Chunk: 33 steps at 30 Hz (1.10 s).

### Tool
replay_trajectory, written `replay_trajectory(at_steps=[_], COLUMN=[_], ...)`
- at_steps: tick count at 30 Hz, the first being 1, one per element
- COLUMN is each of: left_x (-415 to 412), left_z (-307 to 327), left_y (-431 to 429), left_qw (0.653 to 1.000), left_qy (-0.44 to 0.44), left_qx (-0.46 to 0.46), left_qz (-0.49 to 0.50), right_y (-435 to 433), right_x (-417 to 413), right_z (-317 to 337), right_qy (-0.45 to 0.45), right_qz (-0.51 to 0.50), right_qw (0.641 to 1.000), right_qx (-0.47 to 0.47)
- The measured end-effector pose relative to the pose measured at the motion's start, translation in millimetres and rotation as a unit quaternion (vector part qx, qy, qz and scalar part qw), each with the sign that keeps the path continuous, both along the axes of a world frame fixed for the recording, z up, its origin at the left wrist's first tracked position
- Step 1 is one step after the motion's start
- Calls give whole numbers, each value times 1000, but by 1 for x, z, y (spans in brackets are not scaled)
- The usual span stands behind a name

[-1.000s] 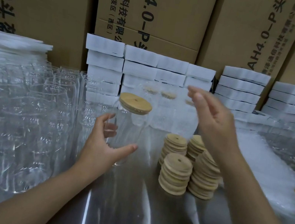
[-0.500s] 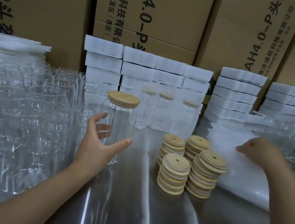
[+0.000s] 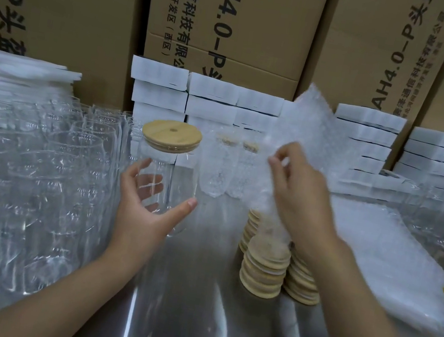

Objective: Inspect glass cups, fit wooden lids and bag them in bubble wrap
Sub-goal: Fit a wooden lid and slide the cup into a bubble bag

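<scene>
Standing upright, a glass cup capped with a wooden lid is gripped by the left hand, fingers curled behind it and thumb in front; whether its base touches the desk cannot be told. A bubble wrap bag is pinched and held up by the right hand, above the stacks of lids. Empty glasses are crowded at the left, wrapped cups are set just behind, and a pile of bags is spread at the right.

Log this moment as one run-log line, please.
left hand: holds lidded cup | right hand: pinches bubble wrap | status: cup not yet bagged
</scene>
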<state>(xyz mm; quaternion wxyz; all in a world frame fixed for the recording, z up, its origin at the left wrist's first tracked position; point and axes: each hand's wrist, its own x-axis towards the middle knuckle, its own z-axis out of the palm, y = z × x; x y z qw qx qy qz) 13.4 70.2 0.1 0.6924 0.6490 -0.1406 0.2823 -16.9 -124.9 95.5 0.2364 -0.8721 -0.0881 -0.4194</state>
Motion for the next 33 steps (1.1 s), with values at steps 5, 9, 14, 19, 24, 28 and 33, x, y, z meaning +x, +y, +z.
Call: replay_trajectory(at_steps=[5,9,14,19,24,28,33], left_x=[-2,-2,-2,-3,-5,-8,-12], left_z=[4,6,6,5,7,10,10], left_y=[1,2,2,3,2,-1,-6], left_qw=[999,999,998,998,998,997,991], left_qy=[-29,-42,-54,-52,-48,-48,-47], left_qx=[-25,-19,-12,-8,-27,-59,-94], left_qz=[14,23,29,29,14,-30,-85], right_y=[56,76,66,53,55,52,49], right_x=[27,40,32,28,30,35,34], right_z=[-48,-79,-91,-93,-97,-93,-91], right_qy=[185,323,420,364,283,275,276], right_qz=[51,64,151,148,146,161,180], right_qw=[981,944,895,918,938,926,915], right_qx=[-4,15,15,46,137,200,231])
